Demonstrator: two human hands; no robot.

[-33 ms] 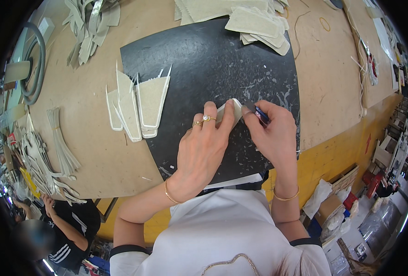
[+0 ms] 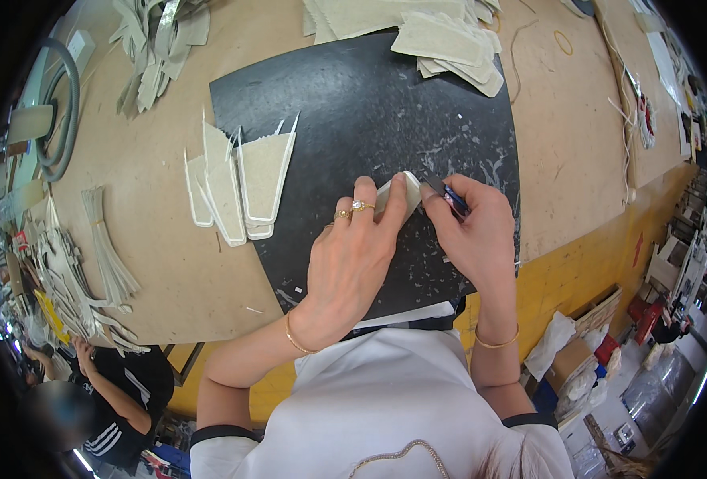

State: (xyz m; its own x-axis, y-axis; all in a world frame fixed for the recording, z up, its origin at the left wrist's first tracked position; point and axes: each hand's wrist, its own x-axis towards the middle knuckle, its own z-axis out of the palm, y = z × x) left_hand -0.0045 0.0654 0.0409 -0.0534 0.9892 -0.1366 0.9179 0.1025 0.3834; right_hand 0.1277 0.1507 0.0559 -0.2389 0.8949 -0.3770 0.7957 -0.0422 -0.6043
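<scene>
On the black cutting mat [image 2: 321, 88] lies a small beige felt-like piece with a white border [image 2: 412, 194]. My left hand [image 2: 349, 255] presses it down from above, fingers stretched out, its thumb out of sight. Close by on the right, my right hand [image 2: 479, 231] is closed around a small dark blue tool with a dark blade [image 2: 455, 201]. The blade's tip sits near the upper right edge of the piece; whether they touch is hard to see. Left of my hands, several similar white-edged beige pieces [image 2: 266, 176] overlap across the mat's left edge.
Beige pieces [image 2: 441, 40] are stacked at the mat's far edge. Grey-beige strips [image 2: 158, 56] lie far left, with a tied strip bundle [image 2: 102, 239] and a heap of cut strips [image 2: 66, 263] nearer. A grey hose [image 2: 70, 120] curves at left. Another person [image 2: 122, 399] works at lower left.
</scene>
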